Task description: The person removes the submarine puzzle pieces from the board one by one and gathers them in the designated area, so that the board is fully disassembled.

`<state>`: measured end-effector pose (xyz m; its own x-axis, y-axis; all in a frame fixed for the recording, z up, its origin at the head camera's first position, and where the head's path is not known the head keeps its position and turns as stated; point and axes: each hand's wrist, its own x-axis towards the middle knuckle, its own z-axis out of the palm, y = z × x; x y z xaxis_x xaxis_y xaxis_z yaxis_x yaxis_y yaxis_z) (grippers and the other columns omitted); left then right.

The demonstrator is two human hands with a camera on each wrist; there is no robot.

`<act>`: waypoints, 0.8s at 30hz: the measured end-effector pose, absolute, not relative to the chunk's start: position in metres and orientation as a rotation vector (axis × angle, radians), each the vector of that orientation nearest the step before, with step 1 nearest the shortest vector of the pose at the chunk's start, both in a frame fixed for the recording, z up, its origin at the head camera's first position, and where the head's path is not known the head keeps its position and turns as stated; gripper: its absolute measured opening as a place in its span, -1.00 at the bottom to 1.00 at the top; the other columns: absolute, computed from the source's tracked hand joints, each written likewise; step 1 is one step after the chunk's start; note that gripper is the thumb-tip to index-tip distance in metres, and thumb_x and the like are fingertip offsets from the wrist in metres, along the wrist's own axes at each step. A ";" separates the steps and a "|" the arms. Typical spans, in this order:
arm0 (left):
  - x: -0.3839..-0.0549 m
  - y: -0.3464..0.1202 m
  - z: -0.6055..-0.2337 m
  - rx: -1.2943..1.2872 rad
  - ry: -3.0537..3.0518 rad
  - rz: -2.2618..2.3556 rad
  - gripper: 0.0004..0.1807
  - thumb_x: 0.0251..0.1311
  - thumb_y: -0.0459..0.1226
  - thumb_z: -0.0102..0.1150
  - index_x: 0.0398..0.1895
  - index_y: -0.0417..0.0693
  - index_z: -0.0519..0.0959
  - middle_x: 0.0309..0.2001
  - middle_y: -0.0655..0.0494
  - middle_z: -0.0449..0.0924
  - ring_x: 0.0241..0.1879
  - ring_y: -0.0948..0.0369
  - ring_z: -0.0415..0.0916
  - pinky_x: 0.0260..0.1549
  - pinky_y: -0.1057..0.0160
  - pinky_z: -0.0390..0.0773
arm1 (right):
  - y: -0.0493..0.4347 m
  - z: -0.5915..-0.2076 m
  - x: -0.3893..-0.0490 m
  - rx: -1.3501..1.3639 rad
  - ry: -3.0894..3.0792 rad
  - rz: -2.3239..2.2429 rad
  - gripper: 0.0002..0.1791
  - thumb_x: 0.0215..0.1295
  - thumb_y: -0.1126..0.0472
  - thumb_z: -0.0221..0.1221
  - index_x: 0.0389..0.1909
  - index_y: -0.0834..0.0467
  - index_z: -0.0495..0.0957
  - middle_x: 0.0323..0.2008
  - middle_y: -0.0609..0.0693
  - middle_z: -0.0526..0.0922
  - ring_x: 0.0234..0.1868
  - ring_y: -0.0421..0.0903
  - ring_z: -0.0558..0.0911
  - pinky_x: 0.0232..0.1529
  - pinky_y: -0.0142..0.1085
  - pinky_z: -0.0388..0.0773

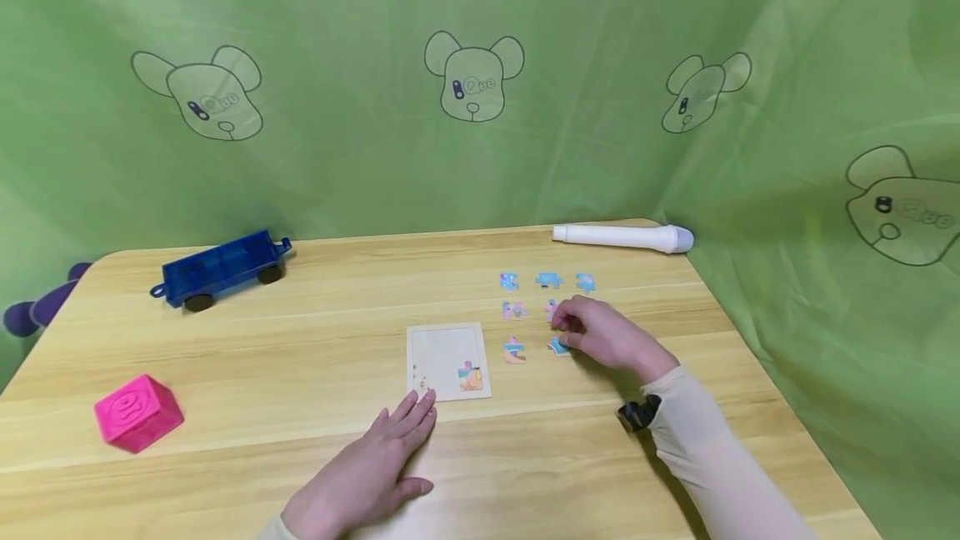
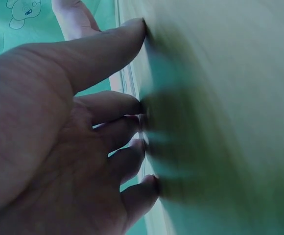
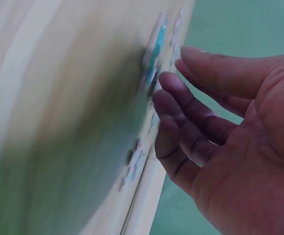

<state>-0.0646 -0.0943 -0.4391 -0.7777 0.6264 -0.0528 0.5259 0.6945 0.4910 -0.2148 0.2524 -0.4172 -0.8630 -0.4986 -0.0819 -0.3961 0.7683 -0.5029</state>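
My right hand (image 1: 603,336) hovers over the puzzle pieces at the table's right, fingers loosely bent. Its fingertips are right by a blue puzzle piece (image 1: 557,346) in the lower row; in the right wrist view the thumb and fingers stand apart, with nothing between them. Part of a pink piece (image 1: 552,309) shows beside the hand, which hides the table behind it. My left hand (image 1: 375,469) lies spread on the table, fingertips at the lower edge of the white puzzle frame (image 1: 435,348). One orange-and-blue piece (image 1: 470,376) sits in the frame's lower right corner.
Several other pieces lie in rows, among them a brown-and-blue piece (image 1: 514,350) near the frame. A white toy microphone (image 1: 622,237) lies at the back right edge. At left are a blue toy wagon (image 1: 221,267) and a pink block (image 1: 138,412). Green cloth (image 1: 345,107) hangs behind.
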 end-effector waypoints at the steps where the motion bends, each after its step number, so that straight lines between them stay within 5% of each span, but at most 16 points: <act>1: -0.065 -0.094 -0.439 0.927 2.687 0.678 -0.17 0.22 -0.09 0.30 0.42 -0.36 0.23 0.51 -0.14 0.00 0.47 -0.07 -0.07 0.33 -0.15 0.12 | 0.251 -0.416 -0.213 -0.703 2.755 -0.723 -0.88 0.30 0.39 0.22 -0.16 0.23 0.58 -0.25 -0.01 0.58 -0.20 -0.08 0.54 -0.10 -0.13 0.53; 24: -0.066 -0.094 -0.440 0.929 2.695 0.671 -0.16 0.20 -0.07 0.32 0.41 -0.36 0.25 0.51 -0.14 0.01 0.46 -0.08 -0.04 0.32 -0.16 0.14 | 0.150 -0.418 -0.177 -1.045 2.666 -0.537 -0.60 0.16 0.12 0.40 0.00 0.15 0.61 -0.10 -0.07 0.50 -0.12 -0.15 0.44 -0.01 -0.22 0.49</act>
<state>-0.0660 -0.0937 -0.4399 -0.7784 0.6257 -0.0512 0.5287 0.6973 0.4841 -0.1771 0.1499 -0.4177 -0.7198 -0.6899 -0.0767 -0.6065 0.6788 -0.4141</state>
